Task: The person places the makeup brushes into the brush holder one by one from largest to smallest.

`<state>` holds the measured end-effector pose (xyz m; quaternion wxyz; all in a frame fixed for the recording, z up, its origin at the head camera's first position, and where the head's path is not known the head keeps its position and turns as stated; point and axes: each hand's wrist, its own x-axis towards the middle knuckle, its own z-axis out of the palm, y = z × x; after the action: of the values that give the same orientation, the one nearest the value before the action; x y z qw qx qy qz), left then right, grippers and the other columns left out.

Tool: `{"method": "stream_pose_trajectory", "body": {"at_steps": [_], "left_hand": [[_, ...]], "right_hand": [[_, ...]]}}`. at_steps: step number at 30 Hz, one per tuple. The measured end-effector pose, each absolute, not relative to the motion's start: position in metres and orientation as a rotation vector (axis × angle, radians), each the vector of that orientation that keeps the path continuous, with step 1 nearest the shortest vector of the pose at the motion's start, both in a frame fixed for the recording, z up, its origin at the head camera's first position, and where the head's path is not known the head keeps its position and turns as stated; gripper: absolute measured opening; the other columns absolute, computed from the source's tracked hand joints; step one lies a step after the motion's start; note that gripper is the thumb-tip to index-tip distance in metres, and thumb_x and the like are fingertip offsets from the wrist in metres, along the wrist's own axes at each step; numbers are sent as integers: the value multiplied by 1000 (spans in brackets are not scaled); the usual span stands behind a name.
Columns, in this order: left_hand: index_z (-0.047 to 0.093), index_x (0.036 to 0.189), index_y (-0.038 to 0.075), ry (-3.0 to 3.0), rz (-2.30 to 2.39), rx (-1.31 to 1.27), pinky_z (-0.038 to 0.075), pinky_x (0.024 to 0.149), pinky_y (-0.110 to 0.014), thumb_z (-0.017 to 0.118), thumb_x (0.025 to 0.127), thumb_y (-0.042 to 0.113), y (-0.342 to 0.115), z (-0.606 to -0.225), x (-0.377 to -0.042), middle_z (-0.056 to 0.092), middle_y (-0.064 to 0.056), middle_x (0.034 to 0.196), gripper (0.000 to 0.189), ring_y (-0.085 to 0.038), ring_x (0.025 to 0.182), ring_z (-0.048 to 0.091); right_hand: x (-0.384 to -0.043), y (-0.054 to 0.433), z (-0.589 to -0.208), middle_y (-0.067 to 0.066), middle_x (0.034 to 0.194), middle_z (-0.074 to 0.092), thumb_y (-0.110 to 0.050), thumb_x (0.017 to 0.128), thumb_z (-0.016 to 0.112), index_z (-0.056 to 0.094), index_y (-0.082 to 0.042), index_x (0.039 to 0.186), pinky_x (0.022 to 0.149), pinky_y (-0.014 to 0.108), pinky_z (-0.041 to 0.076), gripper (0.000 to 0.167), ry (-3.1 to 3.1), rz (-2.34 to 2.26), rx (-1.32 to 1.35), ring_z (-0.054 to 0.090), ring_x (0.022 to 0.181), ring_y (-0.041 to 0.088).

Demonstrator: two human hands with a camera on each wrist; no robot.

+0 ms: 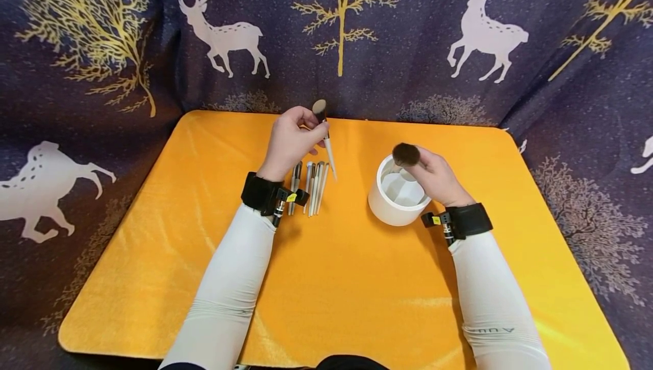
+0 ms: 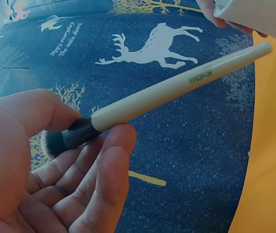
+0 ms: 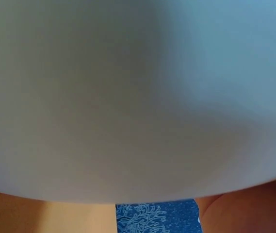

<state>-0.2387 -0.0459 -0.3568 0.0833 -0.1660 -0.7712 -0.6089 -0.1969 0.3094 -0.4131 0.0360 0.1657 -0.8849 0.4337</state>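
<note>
My left hand (image 1: 292, 139) pinches a makeup brush (image 2: 152, 97) between thumb and fingers at its dark collar. The brush points head up in the head view, its pale handle slanting down. Below it, several makeup brushes (image 1: 316, 188) lie side by side on the table. A white round pot (image 1: 395, 211) stands to their right. My right hand (image 1: 441, 177) grips the pot at its back right rim; the fingertips are partly hidden. A large dark-headed makeup brush (image 1: 406, 154) rises from the pot beside those fingers. In the right wrist view, the pot's blurred wall (image 3: 128, 121) fills most of the picture.
A yellow-orange cloth (image 1: 326, 285) covers the table. Behind and at both sides hangs a dark blue curtain (image 1: 408, 30) with white deer and golden trees. Each wrist carries a black strap (image 1: 470, 220) with a small camera.
</note>
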Motion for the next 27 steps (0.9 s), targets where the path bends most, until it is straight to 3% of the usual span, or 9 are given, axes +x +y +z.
{"method": "stream_pose_trajectory", "body": {"at_steps": [5,9,13,20,23,27], "left_hand": [[71,104,4,-2236,-1867,-522,64,61,-35,79,103,13,-40,-357,-240,74,-10,93,11,-20,70,78],[71,104,5,-2204,-1889,-542,63,61,-33,79,103,12,-36,-356,-240,75,-11,94,10,-29,73,78],[72,105,6,-2188,-1886,-564,63,62,-34,79,103,12,-33,-353,-238,76,-10,95,10,-33,76,78],[72,106,5,-2142,-1902,-606,63,62,-34,80,103,11,-28,-351,-237,76,-10,93,11,-22,72,77],[71,105,5,-2103,-1900,-616,63,61,-35,80,102,10,-25,-351,-237,77,-10,93,11,-21,72,77],[70,106,4,-2064,-1883,-620,62,61,-33,80,102,9,-20,-349,-236,77,-9,94,12,-23,73,78]], "right_hand": [[-197,310,-414,16,131,78,-36,117,61,73,-9,144,115,52,49,40,-2712,1334,496,67,133,33],[-198,310,-415,15,133,77,-36,117,61,72,-10,146,116,53,49,41,-2713,1343,492,67,134,32],[-197,309,-414,14,135,77,-34,116,62,72,-10,146,114,45,50,40,-2712,1353,497,66,134,31],[-197,308,-412,14,130,78,-30,116,64,73,-10,145,108,27,49,36,-2701,1367,499,68,130,26],[-197,308,-413,14,128,79,-31,116,63,73,-10,145,109,29,50,37,-2704,1358,496,68,128,26],[-199,309,-416,13,131,78,-34,116,62,72,-10,145,113,41,50,39,-2708,1341,496,67,131,29]]}}
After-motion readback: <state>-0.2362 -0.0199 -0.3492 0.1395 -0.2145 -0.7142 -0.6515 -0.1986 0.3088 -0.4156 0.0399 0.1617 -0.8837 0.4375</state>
